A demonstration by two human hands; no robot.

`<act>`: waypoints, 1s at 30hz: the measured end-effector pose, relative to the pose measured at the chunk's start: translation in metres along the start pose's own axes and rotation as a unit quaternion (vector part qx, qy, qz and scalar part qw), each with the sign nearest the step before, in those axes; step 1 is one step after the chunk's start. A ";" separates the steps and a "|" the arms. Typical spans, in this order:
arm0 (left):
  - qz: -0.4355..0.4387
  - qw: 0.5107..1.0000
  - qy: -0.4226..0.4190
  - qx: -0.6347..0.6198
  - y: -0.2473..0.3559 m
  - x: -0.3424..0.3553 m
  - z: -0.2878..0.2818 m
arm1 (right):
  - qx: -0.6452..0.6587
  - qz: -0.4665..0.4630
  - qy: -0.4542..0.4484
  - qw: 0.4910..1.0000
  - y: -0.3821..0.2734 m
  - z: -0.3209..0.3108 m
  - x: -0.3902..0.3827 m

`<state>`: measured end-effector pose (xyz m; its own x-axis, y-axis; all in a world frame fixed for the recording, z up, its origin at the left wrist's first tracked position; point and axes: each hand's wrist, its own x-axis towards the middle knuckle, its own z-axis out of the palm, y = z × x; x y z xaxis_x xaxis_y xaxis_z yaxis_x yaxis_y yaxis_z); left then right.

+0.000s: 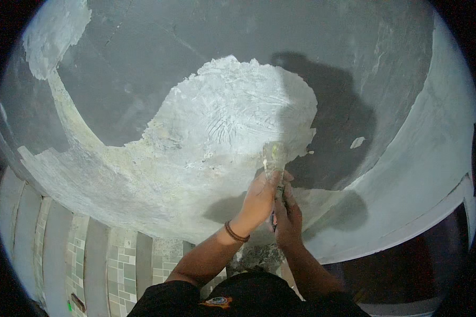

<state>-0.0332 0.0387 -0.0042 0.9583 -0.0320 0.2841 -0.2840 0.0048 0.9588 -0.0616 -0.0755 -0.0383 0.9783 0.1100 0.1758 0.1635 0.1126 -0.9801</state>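
A putty knife [274,154], its blade smeared whitish, points up at the wall in front of me. My left hand [260,199], with a brown bead bracelet on its wrist, is closed around the tool just below the blade. Lower down, my right hand [289,219] wraps the handle, most of which the fingers hide. The blade lies over the lower right of a white putty patch [232,105], which has ragged edges and ridged strokes. Whether the blade presses on the surface, I cannot tell. Dark grey paint [143,47] surrounds the patch.
Stairs [96,253] with patterned tile risers run along the lower left. At the lower right is a dark opening [396,269] below a pale curved edge [407,228]. A paler wall strip [433,142] borders the grey at right. My shadow falls on the wall.
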 end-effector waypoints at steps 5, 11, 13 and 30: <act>0.015 0.999 0.033 0.001 -0.003 -0.002 0.009 | -0.020 -0.019 0.000 1.000 0.000 0.000 -0.008; 0.195 0.971 0.115 0.080 0.017 0.021 0.016 | -0.137 -0.116 0.003 0.984 -0.017 -0.005 0.014; 0.182 0.978 0.099 0.032 0.023 0.020 0.017 | -0.145 -0.091 -0.004 0.985 -0.021 -0.005 0.013; 0.342 0.841 0.193 0.372 0.026 0.009 -0.005 | -0.120 -0.033 -0.001 0.992 -0.051 0.021 0.006</act>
<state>-0.0315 0.0437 0.0235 0.4604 0.0501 0.8863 -0.5774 -0.7414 0.3419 -0.0664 -0.0596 0.0144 0.9642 0.1119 0.2402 0.2529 -0.1183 -0.9602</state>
